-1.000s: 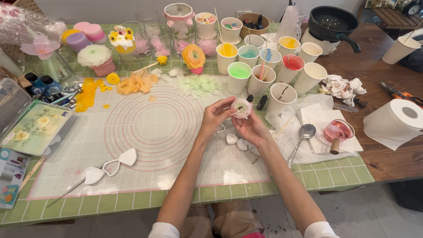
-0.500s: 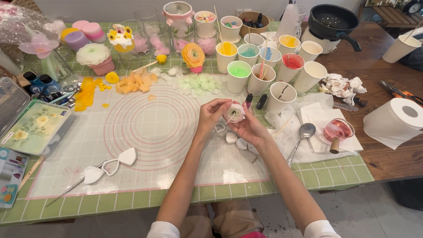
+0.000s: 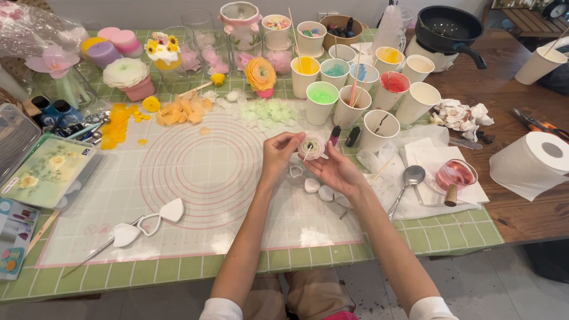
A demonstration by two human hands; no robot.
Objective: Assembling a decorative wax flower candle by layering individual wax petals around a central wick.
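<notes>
A small pale flower piece (image 3: 312, 146), white with a pinkish centre, is held above the translucent mat (image 3: 195, 195), between both hands. The left hand (image 3: 278, 155) pinches its left edge, fingers clenched on the piece; the right hand (image 3: 335, 169) cups it from below and behind, its grip likewise closed on the piece. Just beneath the hands, small white petal shapes (image 3: 317, 188) lie on the mat. The mat, printed with concentric red rings and a fine grid, covers a green checked cloth (image 3: 450, 234) spread on a brown wooden desk (image 3: 510, 98).

Beyond the hands stands a cluster of white paper cups (image 3: 361, 83) holding green, yellow, blue, red and cream contents, some with sticks. Loose pale green petals (image 3: 268, 112) and orange petals (image 3: 181, 111) lie at the far edge of the mat. An orange flower on a pink base (image 3: 261, 75) stands behind them. To the right: a metal spoon (image 3: 409, 181), a glass dish with pink contents (image 3: 455, 176) on white paper, a paper roll (image 3: 536, 163), a black pan (image 3: 448, 26). To the left: a flat rectangular tin with a green floral lid (image 3: 44, 172). Near the front edge lie two white heart-shaped pieces (image 3: 148, 222) joined to a thin metal tool.
</notes>
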